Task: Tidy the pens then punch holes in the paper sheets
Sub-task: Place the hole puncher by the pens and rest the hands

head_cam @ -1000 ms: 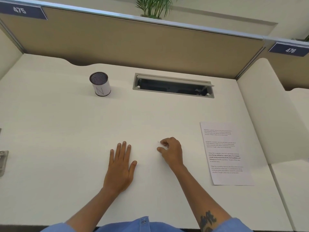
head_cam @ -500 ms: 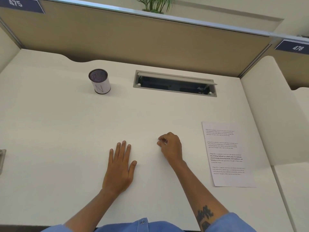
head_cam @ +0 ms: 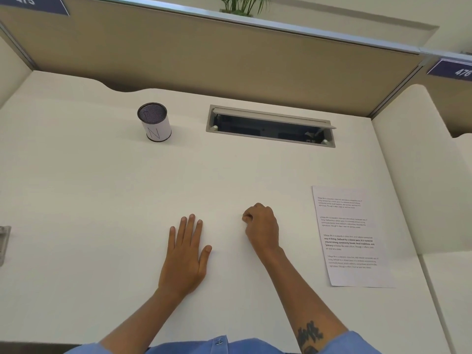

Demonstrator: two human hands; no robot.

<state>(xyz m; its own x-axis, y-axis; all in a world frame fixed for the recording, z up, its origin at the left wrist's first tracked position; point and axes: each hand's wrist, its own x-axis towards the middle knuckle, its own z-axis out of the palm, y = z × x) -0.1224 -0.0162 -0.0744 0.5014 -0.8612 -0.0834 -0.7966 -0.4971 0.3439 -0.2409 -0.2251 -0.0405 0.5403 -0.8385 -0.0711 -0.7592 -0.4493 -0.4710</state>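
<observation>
My left hand (head_cam: 185,254) lies flat, palm down, on the white desk (head_cam: 102,200), holding nothing. My right hand (head_cam: 261,224) rests a little to its right, fingers curled into a loose fist with the fingertips touching the desk; I see nothing in it. A printed paper sheet (head_cam: 351,236) lies flat to the right of that hand, apart from it. A mesh pen holder (head_cam: 154,122) with a white label stands upright at the back left; its inside looks dark and I see no pens anywhere.
An open grey cable slot (head_cam: 270,126) is set into the desk at the back. A tan partition wall (head_cam: 229,54) closes the far side. A grey metal object (head_cam: 3,244) is cut off by the left edge. A white side divider (head_cam: 419,175) rises on the right.
My right hand's fingertips have closed together on the desk and the hand shifted slightly forward. A tiny white speck seen beside the fingers earlier no longer shows. The left hand stays still.
</observation>
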